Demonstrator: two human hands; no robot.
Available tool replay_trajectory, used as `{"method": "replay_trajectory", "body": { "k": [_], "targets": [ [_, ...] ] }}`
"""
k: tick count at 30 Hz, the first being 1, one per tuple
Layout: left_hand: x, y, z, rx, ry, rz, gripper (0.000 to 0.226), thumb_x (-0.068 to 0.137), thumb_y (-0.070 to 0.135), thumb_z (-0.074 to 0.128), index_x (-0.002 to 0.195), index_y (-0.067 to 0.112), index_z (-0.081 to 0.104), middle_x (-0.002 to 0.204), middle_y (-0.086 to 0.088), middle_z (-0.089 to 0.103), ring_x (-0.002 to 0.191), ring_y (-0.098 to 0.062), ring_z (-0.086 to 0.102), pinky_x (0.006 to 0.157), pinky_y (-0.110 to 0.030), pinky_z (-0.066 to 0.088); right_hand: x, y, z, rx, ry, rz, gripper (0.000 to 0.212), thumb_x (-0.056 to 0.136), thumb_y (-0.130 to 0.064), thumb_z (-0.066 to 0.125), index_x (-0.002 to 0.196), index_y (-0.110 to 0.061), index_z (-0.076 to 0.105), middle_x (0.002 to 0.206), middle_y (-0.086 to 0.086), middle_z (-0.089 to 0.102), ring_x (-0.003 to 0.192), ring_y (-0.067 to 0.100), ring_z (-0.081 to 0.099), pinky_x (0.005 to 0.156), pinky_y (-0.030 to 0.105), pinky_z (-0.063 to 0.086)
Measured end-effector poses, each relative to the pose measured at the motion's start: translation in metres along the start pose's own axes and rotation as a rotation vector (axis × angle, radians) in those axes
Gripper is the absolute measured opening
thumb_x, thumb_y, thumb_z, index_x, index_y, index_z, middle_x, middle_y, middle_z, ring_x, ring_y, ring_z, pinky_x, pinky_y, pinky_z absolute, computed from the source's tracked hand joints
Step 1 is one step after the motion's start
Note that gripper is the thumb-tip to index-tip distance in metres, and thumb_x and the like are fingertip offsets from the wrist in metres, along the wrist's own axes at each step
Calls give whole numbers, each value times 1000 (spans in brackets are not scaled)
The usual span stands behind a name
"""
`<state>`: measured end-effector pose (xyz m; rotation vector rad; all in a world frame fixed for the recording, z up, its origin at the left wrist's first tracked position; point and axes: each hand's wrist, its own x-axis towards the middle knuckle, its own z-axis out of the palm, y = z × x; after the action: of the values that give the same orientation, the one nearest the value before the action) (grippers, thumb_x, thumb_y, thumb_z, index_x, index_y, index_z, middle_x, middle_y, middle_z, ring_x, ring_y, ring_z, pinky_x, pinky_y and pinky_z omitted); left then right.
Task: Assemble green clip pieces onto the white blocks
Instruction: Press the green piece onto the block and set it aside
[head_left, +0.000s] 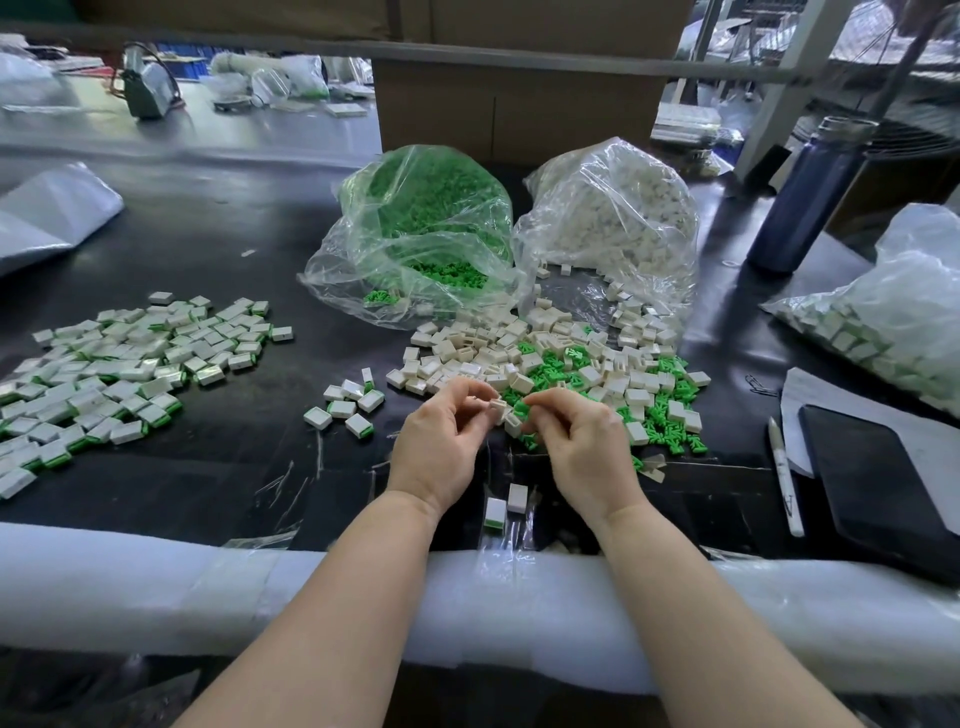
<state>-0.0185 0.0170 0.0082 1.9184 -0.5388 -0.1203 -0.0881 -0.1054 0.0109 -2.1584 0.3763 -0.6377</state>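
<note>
My left hand (441, 436) pinches a small white block (496, 406) between thumb and fingers. My right hand (582, 441) pinches a green clip piece (521, 410) right beside that block, with another white block (513, 426) at its fingertips. Just beyond both hands lies a mixed heap of loose white blocks (483, 353) and green clips (660, 421). Assembled blocks with green edges form a wide pile (119, 364) at the left, and a few more (348, 405) lie near my left hand. Two assembled blocks (504, 506) sit between my wrists.
An open bag of green clips (421, 228) and an open bag of white blocks (613, 218) stand behind the heap. A dark bottle (810, 197), a bag of parts (893, 322), a black tablet (883, 467) and a pen (784, 478) are at the right. White foam padding (156, 587) lines the table edge.
</note>
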Motion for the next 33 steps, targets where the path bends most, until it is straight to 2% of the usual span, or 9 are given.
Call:
{"method": "replay_trajectory", "body": {
  "k": [2,5,10,16,25,29,33],
  "targets": [
    [-1,0,1,-35,-57,26,19,86,18,64,84,35,58,81,8,69,81,-13,66,86,-37,52,1,0,-3,182,12,89,14,89,-6,60,91,-15,70,76,-3,69,75,14,66,74,25,54],
    [0,-2,2,-41,-103,48,20,86,16,65,85,36,61,78,12,68,80,-6,65,87,-32,52,2,0,-6,378,4,175,14,82,-5,68,83,-19,71,74,-3,70,71,8,64,70,23,54],
    [0,-2,0,-65,-165,52,17,85,19,65,88,36,64,83,6,70,84,-12,65,89,-34,51,2,0,-8,471,-2,202,15,79,-1,70,82,-16,70,75,1,70,67,6,64,65,21,54],
    [1,-3,-1,-94,-221,20,10,84,18,67,94,20,68,91,0,71,91,-17,65,93,-39,49,2,0,-9,495,-7,203,15,78,0,70,77,-15,70,70,1,69,63,8,62,63,20,54],
    [2,-2,-1,-129,-194,12,9,83,13,68,88,21,68,89,-5,71,90,-21,66,92,-41,50,1,0,-7,436,-58,177,16,78,1,70,71,-13,65,65,-1,64,60,5,59,58,19,51],
    [1,-2,0,-138,-166,17,10,82,13,69,88,21,69,89,-4,71,89,-21,66,91,-37,50,1,1,-6,424,-56,154,20,81,1,67,71,-16,64,67,-1,64,60,4,58,58,18,51],
    [0,-1,0,-117,-147,34,10,82,13,68,91,18,71,86,-2,71,85,-17,65,88,-31,51,2,2,-5,348,-56,119,22,82,-2,67,72,-20,62,68,-2,63,63,8,57,63,24,52]
  ]
}}
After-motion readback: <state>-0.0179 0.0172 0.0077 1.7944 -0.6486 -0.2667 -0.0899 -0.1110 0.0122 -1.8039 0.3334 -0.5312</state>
